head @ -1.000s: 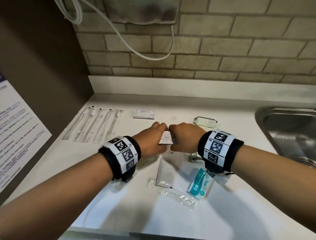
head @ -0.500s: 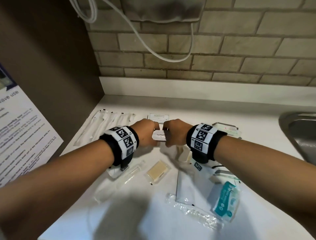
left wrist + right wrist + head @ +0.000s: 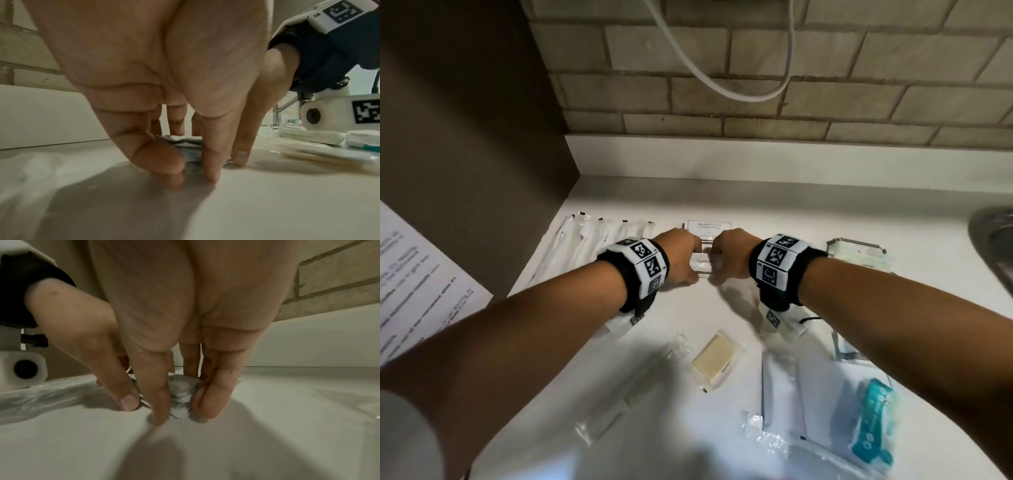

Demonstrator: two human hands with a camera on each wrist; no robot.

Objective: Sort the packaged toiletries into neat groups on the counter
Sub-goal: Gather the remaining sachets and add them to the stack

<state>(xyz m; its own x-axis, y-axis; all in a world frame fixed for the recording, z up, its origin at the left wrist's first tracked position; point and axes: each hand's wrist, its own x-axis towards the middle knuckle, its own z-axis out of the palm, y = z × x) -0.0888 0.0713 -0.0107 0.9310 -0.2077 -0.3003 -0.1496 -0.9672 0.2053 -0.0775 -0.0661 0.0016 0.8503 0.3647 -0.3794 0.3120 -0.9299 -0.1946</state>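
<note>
A small white toothpaste sachet (image 3: 702,262) lies on the white counter (image 3: 774,212), just in front of a shampoo sachet (image 3: 709,226). My left hand (image 3: 681,257) pinches its left end and my right hand (image 3: 729,257) its right end. In the left wrist view the fingertips (image 3: 170,170) touch the counter around the crumpled sachet (image 3: 191,146). The right wrist view shows the sachet (image 3: 180,391) between my right fingertips (image 3: 211,402). A row of wrapped toothbrushes (image 3: 592,240) lies at the far left.
Near me lie a wrapped soap bar (image 3: 714,359), a clear wrapped stick (image 3: 633,387), a white sachet (image 3: 782,394) and a teal packet (image 3: 873,425). A pale green packet (image 3: 859,255) sits at the right, beside the sink (image 3: 993,240). A brown side wall bounds the left.
Both hands have carried the toothpaste sachet away from me and lowered it onto the counter in front of the shampoo sachet. The loose pile now lies behind my wrists.
</note>
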